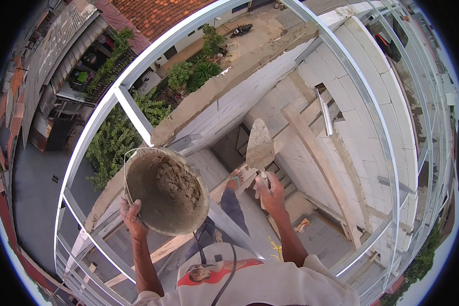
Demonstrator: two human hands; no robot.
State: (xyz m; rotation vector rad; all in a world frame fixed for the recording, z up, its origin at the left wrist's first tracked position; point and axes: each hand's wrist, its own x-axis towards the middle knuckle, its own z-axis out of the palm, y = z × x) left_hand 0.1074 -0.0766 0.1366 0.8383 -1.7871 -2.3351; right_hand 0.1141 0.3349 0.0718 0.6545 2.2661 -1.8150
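High above a street of tiled roofs and garden greenery, an unfinished wall of pale blocks (341, 92) runs away from the person, capped along its far run with a rough band of grey-brown mortar. White metal frame bars (137, 66) arc over and around the work, and below them a stairwell drops away, with wooden planks (316, 153) leaning against the block face. One sandalled foot (234, 178) rests on a plank, so the person seems to be standing on makeshift footing between the frame and the wall.

The left hand (131, 214) is closed on the near rim of a round, mortar-crusted bucket (166, 188), fingers curled over the edge. The bucket is tipped with its mouth towards the person and the wall, probably so the wet mortar (176, 186) heaped inside stays within easy reach; a thin wire handle (126, 168) loops up along its left rim.

The right hand (270, 196) is wrapped tight around the handle of a trowel (260, 145), held upright with the pointed blade rising above the fist. The blade is smeared grey, and it stands just to the right of the bucket's rim, apart from it, with the block wall behind. Holding it point-up likely keeps any mortar on the blade from sliding off.

So the mortar lies directly above the left hand, while the right hand and its trowel are near, across the gap over the stairwell. A dark cable (224, 278) hangs down the front of the person's light shirt (270, 285) at the lower edge.
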